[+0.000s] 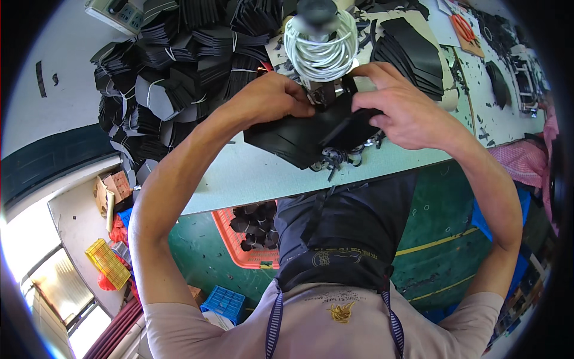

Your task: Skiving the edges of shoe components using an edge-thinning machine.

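Observation:
My left hand (pixel 276 99) presses thumb and fingers together on a black flat sheet piece (pixel 287 139) lying at the table's front. The piece looks like one of several stacked, with pointed ends. My right hand (pixel 402 110) curls round the right side, thumb and fingers closing on the edge of a black piece (pixel 353 127). Between my hands stands a small machine (pixel 326 93), its working part mostly hidden. A coil of white cable (pixel 321 51) hangs over it. Narrow black offcut strips (pixel 338 161) lie just below the pieces.
Tied bundles of black pieces (pixel 170 51) heap up at the far left. A fanned stack of black sheets (pixel 412 57) lies at the far right, near orange-handled scissors (pixel 465 29). Below the pale table (pixel 239 179), a salmon-coloured basket (pixel 230 242) holds black scraps.

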The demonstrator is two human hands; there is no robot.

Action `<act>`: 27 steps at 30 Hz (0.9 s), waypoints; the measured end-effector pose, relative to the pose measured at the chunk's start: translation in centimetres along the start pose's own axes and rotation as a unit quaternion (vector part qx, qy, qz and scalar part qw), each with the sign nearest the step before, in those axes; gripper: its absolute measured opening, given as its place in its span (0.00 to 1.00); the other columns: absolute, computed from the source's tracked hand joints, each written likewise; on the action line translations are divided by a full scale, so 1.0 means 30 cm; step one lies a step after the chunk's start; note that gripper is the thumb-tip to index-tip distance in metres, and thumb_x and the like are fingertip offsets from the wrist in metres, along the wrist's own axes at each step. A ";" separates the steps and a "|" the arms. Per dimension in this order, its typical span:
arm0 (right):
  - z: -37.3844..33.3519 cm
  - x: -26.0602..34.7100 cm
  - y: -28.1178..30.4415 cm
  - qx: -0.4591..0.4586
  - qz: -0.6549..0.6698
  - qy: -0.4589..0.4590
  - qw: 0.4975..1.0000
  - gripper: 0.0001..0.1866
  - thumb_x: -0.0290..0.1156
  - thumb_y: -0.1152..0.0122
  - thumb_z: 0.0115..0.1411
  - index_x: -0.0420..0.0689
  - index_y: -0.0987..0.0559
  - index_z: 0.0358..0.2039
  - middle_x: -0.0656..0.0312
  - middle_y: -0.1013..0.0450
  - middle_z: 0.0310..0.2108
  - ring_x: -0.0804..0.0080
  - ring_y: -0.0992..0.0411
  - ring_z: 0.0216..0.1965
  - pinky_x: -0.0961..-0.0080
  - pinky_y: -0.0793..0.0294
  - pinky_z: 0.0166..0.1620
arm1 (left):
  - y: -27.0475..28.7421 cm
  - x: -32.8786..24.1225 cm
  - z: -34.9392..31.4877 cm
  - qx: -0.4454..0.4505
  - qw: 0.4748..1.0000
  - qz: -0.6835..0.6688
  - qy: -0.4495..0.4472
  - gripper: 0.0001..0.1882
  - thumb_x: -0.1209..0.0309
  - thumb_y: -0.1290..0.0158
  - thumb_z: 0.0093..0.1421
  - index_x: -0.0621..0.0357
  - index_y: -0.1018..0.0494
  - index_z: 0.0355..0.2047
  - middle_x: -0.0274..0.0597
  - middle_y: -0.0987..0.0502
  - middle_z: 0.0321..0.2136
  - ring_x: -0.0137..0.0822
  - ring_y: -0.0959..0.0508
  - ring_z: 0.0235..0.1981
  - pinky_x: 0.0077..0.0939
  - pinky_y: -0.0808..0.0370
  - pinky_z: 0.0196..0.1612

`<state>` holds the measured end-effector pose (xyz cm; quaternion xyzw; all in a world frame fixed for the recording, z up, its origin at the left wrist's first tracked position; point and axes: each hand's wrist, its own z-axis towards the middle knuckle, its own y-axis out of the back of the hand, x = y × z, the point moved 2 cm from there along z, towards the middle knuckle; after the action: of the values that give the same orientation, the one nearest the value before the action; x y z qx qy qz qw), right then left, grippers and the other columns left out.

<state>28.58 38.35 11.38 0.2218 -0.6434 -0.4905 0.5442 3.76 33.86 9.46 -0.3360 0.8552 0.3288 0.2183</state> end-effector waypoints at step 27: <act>0.020 -0.016 0.020 0.045 0.043 -0.002 0.998 0.18 0.19 0.36 0.51 0.37 0.23 0.44 0.47 0.30 0.46 0.50 0.34 0.54 0.58 0.32 0.54 | -0.001 0.001 -0.013 0.017 0.999 0.017 -0.029 0.17 0.66 0.36 0.53 0.57 0.17 0.43 0.47 0.17 0.38 0.37 0.19 0.41 0.28 0.26 0.47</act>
<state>28.30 39.23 11.71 0.2175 -0.6745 -0.4380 0.5531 3.71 33.56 9.68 -0.3079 0.8596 0.3275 0.2429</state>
